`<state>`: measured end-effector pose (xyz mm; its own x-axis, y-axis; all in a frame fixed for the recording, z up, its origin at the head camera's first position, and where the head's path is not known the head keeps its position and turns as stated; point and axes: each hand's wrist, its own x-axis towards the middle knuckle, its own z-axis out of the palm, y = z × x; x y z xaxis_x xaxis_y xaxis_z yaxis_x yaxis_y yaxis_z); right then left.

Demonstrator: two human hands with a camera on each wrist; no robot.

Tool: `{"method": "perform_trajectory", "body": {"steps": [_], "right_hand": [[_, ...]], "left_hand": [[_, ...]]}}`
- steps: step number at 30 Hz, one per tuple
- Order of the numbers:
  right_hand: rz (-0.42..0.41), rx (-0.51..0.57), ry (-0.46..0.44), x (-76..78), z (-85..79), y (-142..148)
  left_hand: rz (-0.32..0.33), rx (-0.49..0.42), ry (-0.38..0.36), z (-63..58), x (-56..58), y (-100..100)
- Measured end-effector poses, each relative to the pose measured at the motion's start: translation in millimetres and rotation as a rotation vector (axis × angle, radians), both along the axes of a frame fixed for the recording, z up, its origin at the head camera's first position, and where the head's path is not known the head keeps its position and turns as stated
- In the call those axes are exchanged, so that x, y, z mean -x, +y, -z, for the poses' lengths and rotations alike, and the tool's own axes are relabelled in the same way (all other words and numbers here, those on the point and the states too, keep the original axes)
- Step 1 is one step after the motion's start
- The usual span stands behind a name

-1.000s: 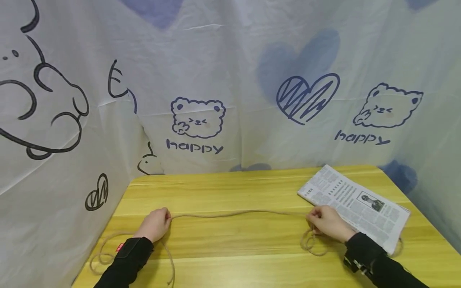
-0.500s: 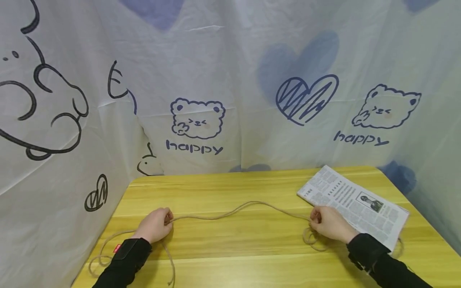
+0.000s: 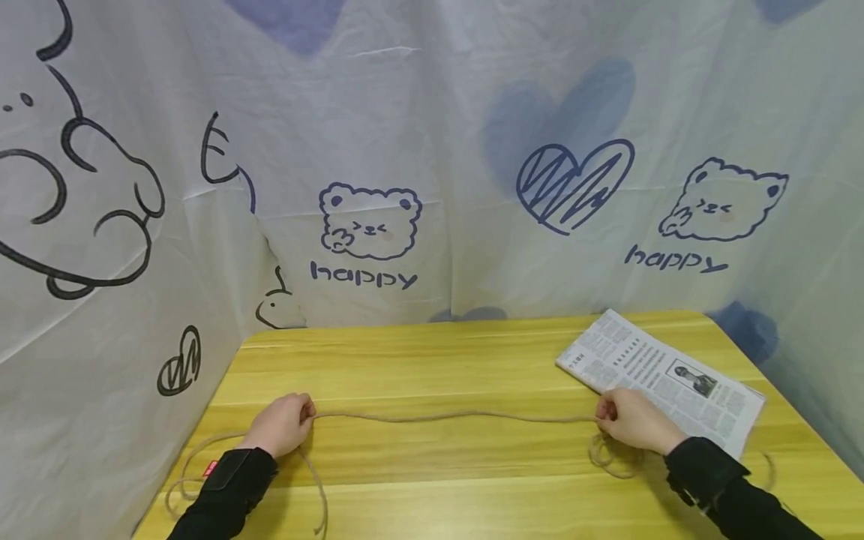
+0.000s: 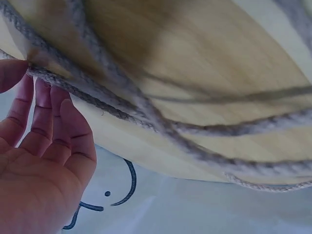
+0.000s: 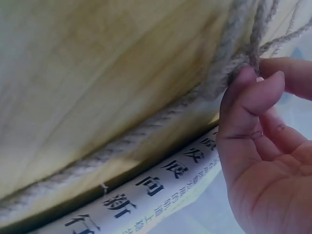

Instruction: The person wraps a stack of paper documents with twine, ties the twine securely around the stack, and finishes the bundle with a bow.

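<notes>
A thin tan rope (image 3: 445,416) runs nearly straight across the table between the two hands. My left hand (image 3: 280,424) pinches it between thumb and fingers at the left. From there one free end hangs toward the near edge, and more rope loops beside the black sleeve. At the right, my right hand (image 3: 637,421) pinches the rope, with a small coil below its fingertips. In the left wrist view several rope (image 4: 146,109) strands cross in front of the left hand. The right wrist view shows rope (image 5: 146,129) leading away from the pinching thumb and finger.
A folded newspaper (image 3: 682,375) lies at the right of the yellow wood-grain table (image 3: 432,495), partly behind the right hand. A small red tag (image 3: 211,468) shows beside the left sleeve. A printed white curtain (image 3: 466,172) surrounds the back and sides.
The rope's middle first bowed away from me, then came back nearly straight and closer. My right hand has shifted right with its coil; the left moved slightly left.
</notes>
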<state>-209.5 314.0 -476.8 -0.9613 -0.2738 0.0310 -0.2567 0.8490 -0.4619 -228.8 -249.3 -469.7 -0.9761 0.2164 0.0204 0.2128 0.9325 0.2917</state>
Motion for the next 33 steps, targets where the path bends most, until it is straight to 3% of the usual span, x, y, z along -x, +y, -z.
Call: {"method": "perform_trajectory", "body": {"steps": [5,10,15,18,22,28,33], "right_hand": [[-0.002,0.007,-0.006,-0.1,-4.7,-3.4],[0.01,0.058,-0.033,0.2,-19.3,-8.1],[0.056,0.062,0.071,5.3,-35.8,-8.6],[0.083,0.021,0.147,9.9,-43.6,-4.9],[0.112,-0.079,0.169,15.8,-49.4,3.1],[0.105,-0.245,0.086,23.2,-46.1,23.4],[0.065,-0.316,-0.048,27.9,-37.6,42.3]], "left_hand": [[0.005,-0.004,0.006,-3.6,1.7,6.8],[0.016,-0.003,0.07,-12.7,1.2,24.3],[0.063,-0.001,0.148,-25.4,4.7,54.9],[0.095,0.007,0.184,-31.5,7.4,78.2],[0.142,0.015,0.206,-33.9,7.2,109.8],[0.251,0.028,0.197,-27.0,0.0,148.3],[0.29,0.024,0.197,-24.0,-4.4,164.9]]}}
